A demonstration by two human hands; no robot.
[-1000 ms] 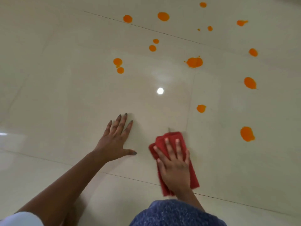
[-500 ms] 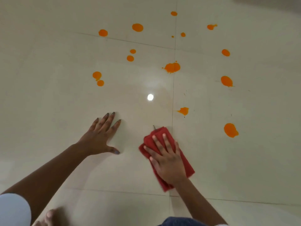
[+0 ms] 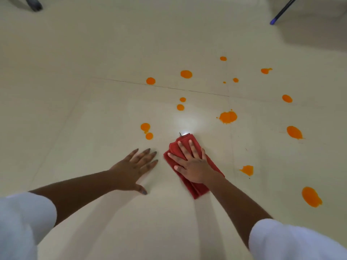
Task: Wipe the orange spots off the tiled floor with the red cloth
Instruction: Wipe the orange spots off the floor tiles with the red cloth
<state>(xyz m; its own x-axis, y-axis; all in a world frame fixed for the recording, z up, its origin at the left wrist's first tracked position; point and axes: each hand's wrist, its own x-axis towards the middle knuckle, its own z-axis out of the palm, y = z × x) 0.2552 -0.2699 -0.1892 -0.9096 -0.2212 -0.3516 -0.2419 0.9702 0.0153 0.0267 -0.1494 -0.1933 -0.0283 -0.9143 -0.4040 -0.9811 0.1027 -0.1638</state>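
Note:
My right hand [image 3: 191,164] lies flat on the folded red cloth [image 3: 195,186], pressing it onto the cream tiled floor [image 3: 93,128]. My left hand [image 3: 134,168] rests palm down on the bare tile just left of the cloth, fingers spread, holding nothing. Several orange spots dot the floor beyond and to the right. A pair of spots [image 3: 146,130] sits just ahead of my left hand. A smeared spot [image 3: 247,170] lies right of the cloth. A large splat [image 3: 227,117] lies further ahead.
More orange spots [image 3: 310,197] spread toward the right edge and the far tile joint [image 3: 169,87]. A blue-tipped pole [image 3: 279,13] leans in at top right. A dark object [image 3: 34,4] stands at top left. A ceiling light reflects at the cloth's far end.
The view has tilted up and shifted, showing more floor ahead. My right hand has slid the cloth forward and left, away from the smeared spot. My left hand stays flat on the tile.

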